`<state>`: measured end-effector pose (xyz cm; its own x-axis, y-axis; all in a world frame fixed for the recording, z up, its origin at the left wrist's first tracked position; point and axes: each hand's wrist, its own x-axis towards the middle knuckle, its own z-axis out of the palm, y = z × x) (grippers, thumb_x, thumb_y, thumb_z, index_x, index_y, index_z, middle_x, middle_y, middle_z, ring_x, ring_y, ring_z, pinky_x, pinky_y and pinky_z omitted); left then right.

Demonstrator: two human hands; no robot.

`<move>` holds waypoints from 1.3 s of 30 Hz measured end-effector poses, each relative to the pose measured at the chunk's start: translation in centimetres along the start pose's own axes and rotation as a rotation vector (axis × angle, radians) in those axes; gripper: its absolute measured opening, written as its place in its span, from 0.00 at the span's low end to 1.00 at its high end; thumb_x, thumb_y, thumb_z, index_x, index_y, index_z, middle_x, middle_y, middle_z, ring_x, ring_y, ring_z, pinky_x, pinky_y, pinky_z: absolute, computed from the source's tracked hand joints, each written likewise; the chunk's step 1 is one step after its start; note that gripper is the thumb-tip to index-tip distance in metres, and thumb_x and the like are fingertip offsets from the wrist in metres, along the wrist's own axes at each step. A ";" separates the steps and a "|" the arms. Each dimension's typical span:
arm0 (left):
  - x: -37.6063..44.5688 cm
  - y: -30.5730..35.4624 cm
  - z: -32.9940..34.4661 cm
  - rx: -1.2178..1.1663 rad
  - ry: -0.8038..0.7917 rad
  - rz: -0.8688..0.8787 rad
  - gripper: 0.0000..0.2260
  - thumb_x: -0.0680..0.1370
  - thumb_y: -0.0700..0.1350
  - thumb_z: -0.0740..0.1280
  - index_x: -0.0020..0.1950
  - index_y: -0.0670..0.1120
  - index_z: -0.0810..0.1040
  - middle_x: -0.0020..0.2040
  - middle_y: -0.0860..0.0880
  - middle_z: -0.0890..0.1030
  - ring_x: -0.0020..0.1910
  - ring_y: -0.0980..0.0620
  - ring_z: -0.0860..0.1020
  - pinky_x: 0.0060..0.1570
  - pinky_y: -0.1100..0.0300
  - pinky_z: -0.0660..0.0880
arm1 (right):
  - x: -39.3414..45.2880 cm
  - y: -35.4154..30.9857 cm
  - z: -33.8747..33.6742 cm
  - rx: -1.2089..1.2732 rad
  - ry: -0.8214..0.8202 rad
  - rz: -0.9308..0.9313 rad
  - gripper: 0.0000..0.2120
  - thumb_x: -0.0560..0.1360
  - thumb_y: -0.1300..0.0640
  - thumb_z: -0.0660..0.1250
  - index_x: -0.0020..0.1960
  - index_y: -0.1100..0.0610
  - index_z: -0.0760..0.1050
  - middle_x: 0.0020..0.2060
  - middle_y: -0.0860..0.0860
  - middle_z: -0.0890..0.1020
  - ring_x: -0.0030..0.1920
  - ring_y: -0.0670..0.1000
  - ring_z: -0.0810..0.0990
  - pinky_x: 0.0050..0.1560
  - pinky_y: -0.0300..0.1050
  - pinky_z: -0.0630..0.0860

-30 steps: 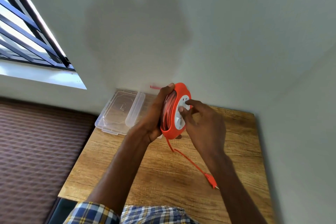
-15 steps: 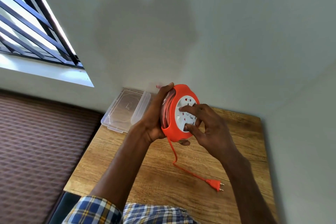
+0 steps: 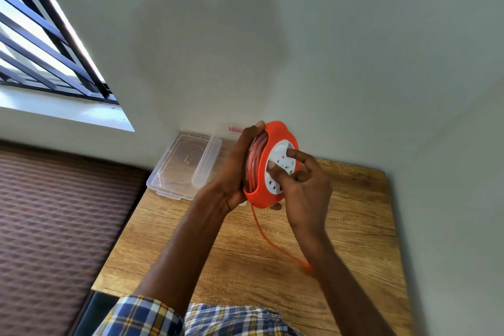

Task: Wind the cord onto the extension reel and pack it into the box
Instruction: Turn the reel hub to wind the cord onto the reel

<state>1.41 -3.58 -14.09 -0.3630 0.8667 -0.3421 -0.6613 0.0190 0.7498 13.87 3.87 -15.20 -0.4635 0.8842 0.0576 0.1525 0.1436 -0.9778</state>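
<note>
Extension reel (image 3: 268,172) (upright) — left hand (image 3: 234,172) grips.

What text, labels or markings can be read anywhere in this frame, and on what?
None legible.
Reel: the white socket face has small red and dark marks, too blurred to read.
Clear plastic box: an embossed shape in its middle, not readable.
Nothing printed shows on the cord, table or wall.
</note>
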 end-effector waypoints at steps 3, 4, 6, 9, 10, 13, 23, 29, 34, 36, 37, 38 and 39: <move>-0.1 -0.1 -0.1 -0.066 -0.007 0.017 0.30 0.79 0.70 0.63 0.66 0.49 0.85 0.62 0.40 0.86 0.59 0.40 0.85 0.60 0.41 0.81 | 0.5 -1.1 0.3 -0.054 -0.001 0.089 0.25 0.66 0.38 0.80 0.61 0.40 0.80 0.52 0.43 0.86 0.45 0.44 0.86 0.38 0.52 0.87; -0.1 0.1 -0.2 -0.077 -0.020 0.027 0.30 0.79 0.70 0.64 0.67 0.48 0.84 0.63 0.40 0.86 0.60 0.40 0.85 0.60 0.42 0.81 | 0.5 -1.4 0.0 -0.191 -0.015 0.007 0.26 0.68 0.34 0.76 0.64 0.40 0.79 0.53 0.44 0.87 0.44 0.43 0.86 0.39 0.51 0.87; 0.1 0.6 -0.4 -0.063 -0.047 0.028 0.31 0.79 0.70 0.64 0.69 0.47 0.83 0.65 0.38 0.84 0.62 0.39 0.84 0.63 0.40 0.80 | 0.4 -1.9 -0.6 -0.470 -0.021 -0.211 0.28 0.73 0.29 0.67 0.68 0.41 0.77 0.50 0.44 0.88 0.40 0.41 0.83 0.41 0.45 0.85; 0.2 0.8 -0.8 -0.055 -0.103 -0.083 0.34 0.78 0.72 0.63 0.71 0.47 0.81 0.66 0.38 0.83 0.62 0.36 0.81 0.64 0.34 0.75 | 1.3 -1.9 -2.1 -0.611 -0.090 -0.443 0.21 0.78 0.38 0.69 0.67 0.45 0.77 0.55 0.45 0.85 0.49 0.44 0.83 0.45 0.42 0.82; 0.1 0.8 -1.0 -0.083 -0.132 -0.125 0.35 0.78 0.73 0.63 0.71 0.47 0.81 0.66 0.39 0.82 0.61 0.36 0.81 0.63 0.33 0.75 | 1.8 -1.7 -2.7 -0.609 -0.165 -0.473 0.19 0.79 0.43 0.71 0.68 0.46 0.77 0.59 0.46 0.83 0.54 0.47 0.82 0.48 0.46 0.82; -0.3 1.0 -1.5 -0.135 -0.207 -0.192 0.35 0.77 0.74 0.64 0.72 0.49 0.81 0.67 0.40 0.82 0.61 0.36 0.81 0.67 0.28 0.69 | 2.7 -0.8 -4.6 -0.582 -0.352 -0.519 0.24 0.78 0.52 0.74 0.72 0.44 0.73 0.66 0.48 0.79 0.61 0.51 0.78 0.54 0.53 0.82; -0.3 0.7 -1.0 -0.072 -0.125 -0.221 0.32 0.75 0.71 0.69 0.66 0.47 0.85 0.60 0.42 0.86 0.56 0.41 0.85 0.58 0.43 0.81 | 2.6 0.8 -4.5 -0.651 -0.466 -0.585 0.26 0.75 0.53 0.74 0.70 0.37 0.76 0.64 0.46 0.82 0.58 0.53 0.74 0.55 0.59 0.77; -0.1 0.9 -0.2 0.045 -0.062 -0.149 0.32 0.75 0.72 0.69 0.66 0.49 0.85 0.61 0.39 0.86 0.56 0.39 0.85 0.56 0.41 0.81 | 1.0 1.2 -3.1 -0.501 -0.200 -0.441 0.34 0.66 0.37 0.74 0.72 0.35 0.71 0.59 0.43 0.86 0.54 0.42 0.82 0.48 0.48 0.85; -0.8 1.2 1.0 0.082 0.005 -0.001 0.28 0.80 0.67 0.64 0.65 0.47 0.85 0.60 0.39 0.87 0.54 0.41 0.87 0.48 0.48 0.85 | -0.1 0.0 -0.3 0.212 -0.085 0.164 0.26 0.68 0.48 0.81 0.65 0.41 0.81 0.51 0.39 0.87 0.41 0.39 0.87 0.31 0.31 0.77; -0.7 1.0 1.4 0.129 0.032 0.050 0.26 0.79 0.66 0.63 0.65 0.48 0.83 0.59 0.41 0.88 0.57 0.43 0.87 0.51 0.50 0.85 | 0.1 -0.8 -0.1 0.358 -0.123 0.396 0.20 0.72 0.44 0.78 0.64 0.43 0.82 0.51 0.49 0.89 0.29 0.39 0.83 0.23 0.31 0.70; -0.7 0.8 1.4 0.150 0.047 0.063 0.26 0.79 0.66 0.63 0.65 0.48 0.83 0.59 0.42 0.88 0.58 0.43 0.86 0.54 0.50 0.84 | 0.3 -1.1 -0.1 0.367 -0.157 0.454 0.19 0.74 0.42 0.75 0.64 0.45 0.82 0.50 0.52 0.89 0.25 0.39 0.80 0.21 0.31 0.67; -0.7 0.7 1.3 0.149 0.058 0.066 0.26 0.79 0.66 0.63 0.67 0.48 0.82 0.60 0.42 0.87 0.59 0.43 0.86 0.55 0.49 0.84 | 0.4 -1.2 -0.1 0.337 -0.185 0.461 0.20 0.75 0.41 0.74 0.64 0.46 0.82 0.50 0.53 0.89 0.25 0.39 0.79 0.21 0.32 0.67; -0.7 0.6 1.1 0.125 0.066 0.062 0.28 0.79 0.66 0.64 0.68 0.48 0.81 0.61 0.41 0.87 0.60 0.43 0.86 0.54 0.48 0.84 | 0.4 -1.3 -0.1 0.260 -0.202 0.416 0.22 0.76 0.38 0.72 0.65 0.47 0.82 0.50 0.52 0.89 0.28 0.39 0.81 0.24 0.32 0.70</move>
<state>1.99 -3.67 -12.80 -0.4458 0.8334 -0.3268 -0.5508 0.0324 0.8340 13.60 4.11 -13.89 -0.5725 0.7361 -0.3611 0.1501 -0.3388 -0.9288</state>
